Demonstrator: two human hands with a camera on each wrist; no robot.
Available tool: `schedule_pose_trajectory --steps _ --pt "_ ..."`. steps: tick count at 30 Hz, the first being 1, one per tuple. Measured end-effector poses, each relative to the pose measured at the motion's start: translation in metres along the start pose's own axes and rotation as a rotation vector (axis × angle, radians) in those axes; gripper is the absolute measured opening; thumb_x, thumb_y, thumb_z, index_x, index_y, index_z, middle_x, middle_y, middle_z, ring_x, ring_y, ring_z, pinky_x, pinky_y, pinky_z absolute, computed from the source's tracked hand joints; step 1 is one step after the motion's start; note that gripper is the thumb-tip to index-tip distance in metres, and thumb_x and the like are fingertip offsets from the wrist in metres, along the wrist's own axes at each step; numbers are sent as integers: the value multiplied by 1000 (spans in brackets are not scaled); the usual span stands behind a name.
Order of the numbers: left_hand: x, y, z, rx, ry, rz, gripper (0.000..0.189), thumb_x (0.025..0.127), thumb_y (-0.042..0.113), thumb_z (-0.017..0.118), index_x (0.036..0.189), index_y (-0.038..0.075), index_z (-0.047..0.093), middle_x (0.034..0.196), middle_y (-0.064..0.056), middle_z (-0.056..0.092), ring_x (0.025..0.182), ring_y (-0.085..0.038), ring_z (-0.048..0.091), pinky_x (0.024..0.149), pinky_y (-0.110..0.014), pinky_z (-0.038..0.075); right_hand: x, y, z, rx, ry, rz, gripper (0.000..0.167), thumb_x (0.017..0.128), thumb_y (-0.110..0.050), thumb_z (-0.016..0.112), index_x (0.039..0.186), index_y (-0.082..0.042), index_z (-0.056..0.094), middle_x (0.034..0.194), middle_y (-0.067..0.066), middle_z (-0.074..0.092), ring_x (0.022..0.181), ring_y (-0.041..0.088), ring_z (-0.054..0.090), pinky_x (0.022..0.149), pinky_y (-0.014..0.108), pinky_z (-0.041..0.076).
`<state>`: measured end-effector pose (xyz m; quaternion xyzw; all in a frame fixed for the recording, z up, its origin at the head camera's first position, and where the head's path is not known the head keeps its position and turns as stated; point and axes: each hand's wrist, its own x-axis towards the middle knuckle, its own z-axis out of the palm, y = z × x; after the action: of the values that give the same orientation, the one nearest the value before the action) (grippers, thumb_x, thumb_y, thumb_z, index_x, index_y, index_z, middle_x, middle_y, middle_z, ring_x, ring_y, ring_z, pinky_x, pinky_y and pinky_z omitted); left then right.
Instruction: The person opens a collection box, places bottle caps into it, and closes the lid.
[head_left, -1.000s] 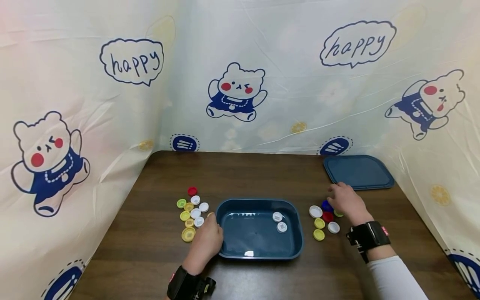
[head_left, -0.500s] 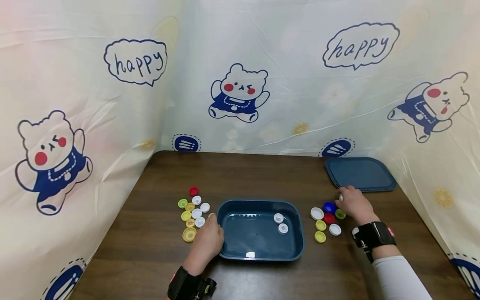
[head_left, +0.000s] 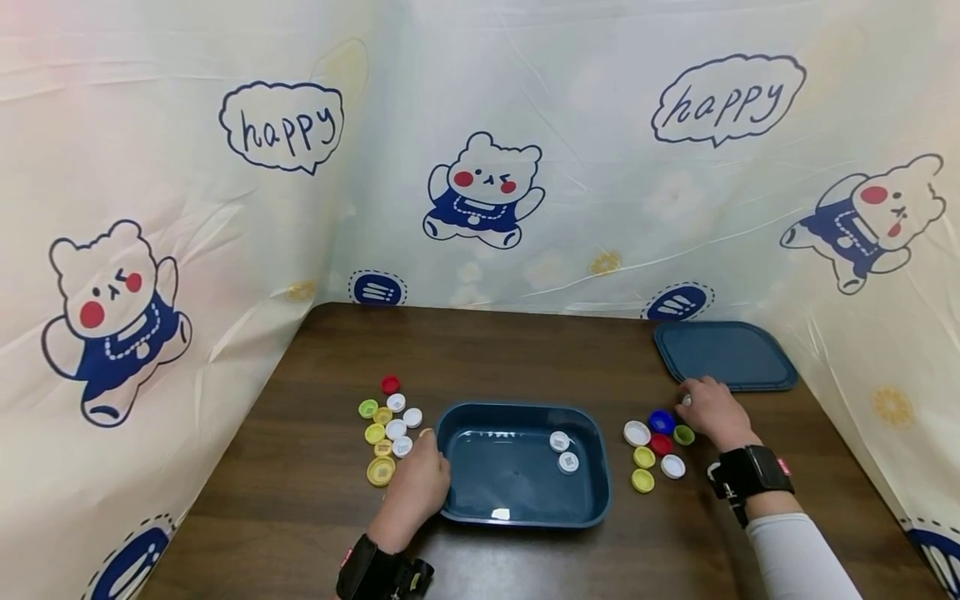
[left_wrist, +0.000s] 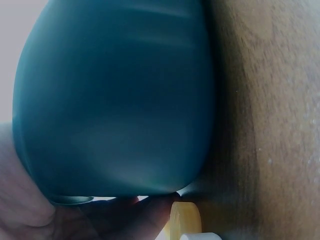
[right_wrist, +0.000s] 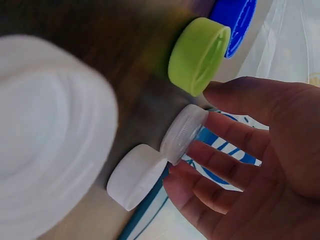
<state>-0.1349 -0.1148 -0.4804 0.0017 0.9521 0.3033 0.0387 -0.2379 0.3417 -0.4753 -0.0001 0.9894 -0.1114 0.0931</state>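
My left hand (head_left: 418, 479) grips the left rim of a dark blue tray (head_left: 517, 523), thumb at the edge and fingers along the outer wall in the left wrist view. Two white bottle caps (head_left: 564, 450) lie inside the tray. To its right, my right hand (head_left: 716, 412) reaches down behind a group of caps, fingers apart and loosely bent. In the right wrist view its fingertips are at a ridged, whitish cap (right_wrist: 184, 132), beside another white cap (right_wrist: 135, 177). The thumb tip lies close to a green cap (right_wrist: 200, 55).
Left of the tray lie several caps, among them a red cap (head_left: 390, 384) and a large yellow cap (head_left: 381, 472). The right group includes a blue cap (head_left: 662, 422) and a white cap (head_left: 637, 432). A flat blue lid (head_left: 727, 354) lies at the back right, before a printed curtain (head_left: 480, 83).
My right hand has shifted right and slightly nearer, uncovering the blue and green caps. The head view has moved a little. My left hand stays at the tray's rim.
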Motion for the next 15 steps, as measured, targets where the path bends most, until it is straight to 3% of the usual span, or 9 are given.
schedule_pose_trajectory --steps 15 --pt "-1 3 0 1 4 -12 36 99 4 51 130 -14 50 113 -21 60 94 -27 60 83 -48 54 5 5 3 23 15 -40 32 89 -7 61 117 9 65 114 32 56 108 48 53 93 63 45"
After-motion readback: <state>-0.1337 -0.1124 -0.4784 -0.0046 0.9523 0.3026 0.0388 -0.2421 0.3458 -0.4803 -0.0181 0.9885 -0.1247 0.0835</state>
